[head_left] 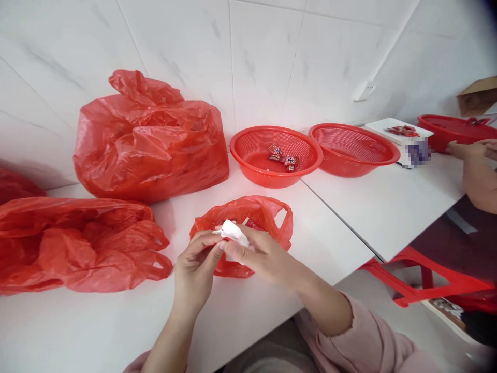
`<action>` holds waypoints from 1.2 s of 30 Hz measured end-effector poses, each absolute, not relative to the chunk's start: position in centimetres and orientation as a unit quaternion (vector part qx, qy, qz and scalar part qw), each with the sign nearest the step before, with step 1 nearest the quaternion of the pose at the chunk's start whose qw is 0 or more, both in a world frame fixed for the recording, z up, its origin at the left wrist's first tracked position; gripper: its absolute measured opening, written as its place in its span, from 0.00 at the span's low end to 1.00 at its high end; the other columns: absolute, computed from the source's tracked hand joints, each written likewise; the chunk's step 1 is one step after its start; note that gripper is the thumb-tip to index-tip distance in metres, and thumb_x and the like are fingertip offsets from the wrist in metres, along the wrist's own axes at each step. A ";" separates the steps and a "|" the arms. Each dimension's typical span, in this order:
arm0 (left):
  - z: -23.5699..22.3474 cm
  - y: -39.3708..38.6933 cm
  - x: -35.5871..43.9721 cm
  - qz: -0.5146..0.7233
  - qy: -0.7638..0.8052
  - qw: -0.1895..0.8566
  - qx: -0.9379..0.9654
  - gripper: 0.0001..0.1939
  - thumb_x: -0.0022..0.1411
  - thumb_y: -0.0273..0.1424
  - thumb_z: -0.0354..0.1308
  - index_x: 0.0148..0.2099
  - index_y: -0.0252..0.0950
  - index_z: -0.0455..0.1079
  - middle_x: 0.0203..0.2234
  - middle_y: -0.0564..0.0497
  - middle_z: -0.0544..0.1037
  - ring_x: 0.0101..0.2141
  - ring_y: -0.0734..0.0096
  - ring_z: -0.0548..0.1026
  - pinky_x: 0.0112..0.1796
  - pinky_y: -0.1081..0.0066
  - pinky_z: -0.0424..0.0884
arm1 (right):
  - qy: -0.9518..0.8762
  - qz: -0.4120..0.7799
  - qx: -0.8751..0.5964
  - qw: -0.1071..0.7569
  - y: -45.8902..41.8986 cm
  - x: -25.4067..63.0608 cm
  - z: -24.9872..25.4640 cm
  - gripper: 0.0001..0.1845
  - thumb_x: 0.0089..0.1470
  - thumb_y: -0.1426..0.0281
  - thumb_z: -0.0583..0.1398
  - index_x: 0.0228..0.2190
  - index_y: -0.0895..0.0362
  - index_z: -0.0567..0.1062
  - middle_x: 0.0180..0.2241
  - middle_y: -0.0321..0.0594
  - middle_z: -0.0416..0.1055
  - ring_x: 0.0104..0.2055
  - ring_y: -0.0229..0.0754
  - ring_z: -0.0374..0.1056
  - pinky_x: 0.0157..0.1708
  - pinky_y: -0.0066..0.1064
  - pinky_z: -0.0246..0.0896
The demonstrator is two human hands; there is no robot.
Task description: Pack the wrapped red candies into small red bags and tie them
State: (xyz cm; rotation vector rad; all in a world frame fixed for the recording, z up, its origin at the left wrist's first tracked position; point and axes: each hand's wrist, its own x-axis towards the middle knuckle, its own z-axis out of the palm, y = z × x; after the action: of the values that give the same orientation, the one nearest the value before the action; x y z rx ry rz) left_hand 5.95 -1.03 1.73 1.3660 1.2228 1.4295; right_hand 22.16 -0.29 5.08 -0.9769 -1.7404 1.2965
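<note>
Both of my hands meet over a small open red plastic bag (285, 233) on the white table. A crumpled white piece, like tissue or thin wrapping (235, 232), sits in my right hand (264, 254), whose thumb and fingers are closed on it. Against its left edge, the thumb and forefinger of my left hand (200, 259) are pinched together. A sliver of red shows at those fingertips, but what they grip is too small to make out. Inside the bag lie some small packets (252, 224), partly hidden by my hands.
A big full red bag (151, 150) and a slack red bag (77, 248) lie left. Behind are a red basket (275, 178) with small wrapped packets (289, 159), another red basket (353, 168) and a scale (399, 127). Another person's hands (476, 155) work by a red basin (446, 134).
</note>
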 end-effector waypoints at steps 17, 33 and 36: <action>1.2 -0.6 5.8 0.578 0.482 0.486 0.444 0.11 0.60 0.40 0.63 0.34 0.37 0.72 0.31 0.52 0.76 0.37 0.68 0.74 0.45 0.66 0.71 | -0.540 0.421 -0.503 0.527 1.6 24.1 3.8 0.21 0.55 0.52 0.62 0.37 0.57 0.80 0.33 0.43 0.79 0.33 0.45 0.75 0.32 0.34 0.72; 1.5 -1.0 6.3 0.556 0.486 0.490 0.463 0.12 0.61 0.40 0.61 0.37 0.36 0.71 0.31 0.51 0.78 0.34 0.69 0.78 0.41 0.66 0.77 | -0.666 0.442 -0.447 0.401 -0.1 21.4 2.9 0.22 0.63 0.62 0.56 0.56 0.54 0.72 0.49 0.41 0.76 0.48 0.44 0.74 0.48 0.37 0.70; 1.3 -0.4 5.1 0.615 0.497 0.445 0.420 0.13 0.60 0.41 0.62 0.36 0.36 0.71 0.29 0.53 0.77 0.31 0.73 0.77 0.38 0.70 0.77 | -0.661 0.430 -0.446 0.423 0.1 22.2 3.2 0.18 0.63 0.64 0.55 0.52 0.54 0.75 0.50 0.40 0.76 0.52 0.44 0.72 0.53 0.37 0.67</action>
State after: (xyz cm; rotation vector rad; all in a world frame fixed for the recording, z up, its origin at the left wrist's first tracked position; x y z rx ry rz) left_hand 5.09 -0.41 1.30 1.0421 1.2312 1.5254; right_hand 22.24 0.06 3.17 -1.1176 -1.6547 1.0759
